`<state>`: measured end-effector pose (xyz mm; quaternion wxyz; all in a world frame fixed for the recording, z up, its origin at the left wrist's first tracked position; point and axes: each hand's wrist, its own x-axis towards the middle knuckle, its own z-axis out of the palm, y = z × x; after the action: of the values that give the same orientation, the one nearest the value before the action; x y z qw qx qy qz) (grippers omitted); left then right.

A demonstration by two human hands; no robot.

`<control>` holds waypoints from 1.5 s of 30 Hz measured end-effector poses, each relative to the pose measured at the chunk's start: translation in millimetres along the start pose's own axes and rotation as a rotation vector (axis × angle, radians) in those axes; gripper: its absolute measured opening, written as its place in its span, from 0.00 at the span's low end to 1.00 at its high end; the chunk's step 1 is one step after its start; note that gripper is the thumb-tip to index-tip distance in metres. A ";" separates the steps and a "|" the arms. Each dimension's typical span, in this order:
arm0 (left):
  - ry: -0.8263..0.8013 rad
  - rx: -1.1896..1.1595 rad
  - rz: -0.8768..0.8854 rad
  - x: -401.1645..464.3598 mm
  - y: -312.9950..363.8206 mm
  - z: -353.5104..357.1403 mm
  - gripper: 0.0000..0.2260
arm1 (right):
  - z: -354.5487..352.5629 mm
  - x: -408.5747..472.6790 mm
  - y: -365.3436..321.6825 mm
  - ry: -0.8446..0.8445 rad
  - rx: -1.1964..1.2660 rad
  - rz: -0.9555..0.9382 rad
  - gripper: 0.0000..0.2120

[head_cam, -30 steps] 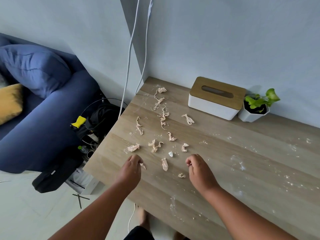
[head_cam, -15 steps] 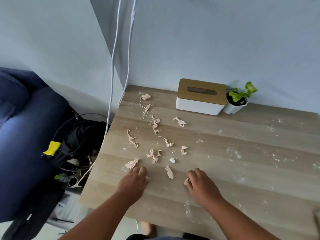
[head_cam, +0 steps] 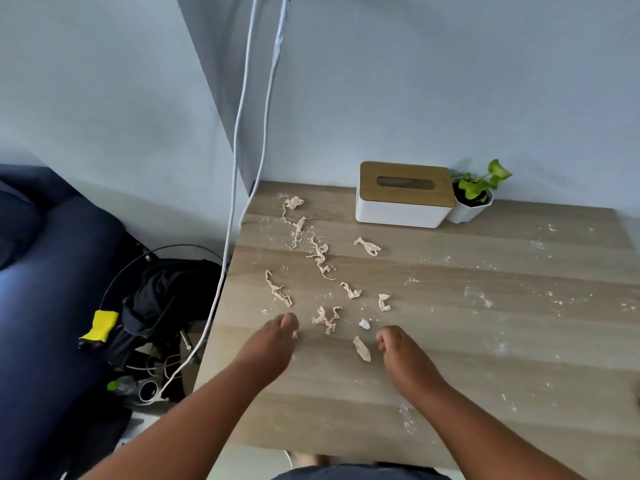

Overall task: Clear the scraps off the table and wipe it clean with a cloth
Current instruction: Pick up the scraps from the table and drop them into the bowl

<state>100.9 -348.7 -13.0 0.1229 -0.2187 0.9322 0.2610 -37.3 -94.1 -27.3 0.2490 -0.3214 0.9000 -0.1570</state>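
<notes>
Scraps remain strewn over the table's left half; white crumbs are spread rightward. Since a second ago the scrap near the left hand was gathered: a bit is pinched at its fingertips. Right hand is curled; contents can't be told. Clearing barely begun; no cloth seen.

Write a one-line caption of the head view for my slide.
Both hands reach among beige scraps on a dusty wooden table.
</notes>
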 end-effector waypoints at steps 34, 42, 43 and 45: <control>-0.007 -0.026 0.073 11.6 -14.8 -5.1 0.07 | -3.4 -8.1 -33.0 0.010 -0.102 0.142 0.10; 0.036 -0.005 0.160 19.0 0.3 -5.0 0.02 | -29.1 -10.0 -17.5 0.100 -0.081 0.200 0.16; 0.057 0.004 0.155 19.5 2.3 -3.6 0.03 | -31.3 -9.1 -15.3 0.113 -0.076 0.199 0.14; 0.104 0.028 0.132 21.9 7.8 0.5 0.07 | -35.4 -6.6 -8.4 0.149 -0.057 0.179 0.07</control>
<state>78.1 -349.9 -17.5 0.0598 -0.1681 0.9532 0.2439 -48.2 -91.7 8.1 0.1854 -0.2340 0.9452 -0.1319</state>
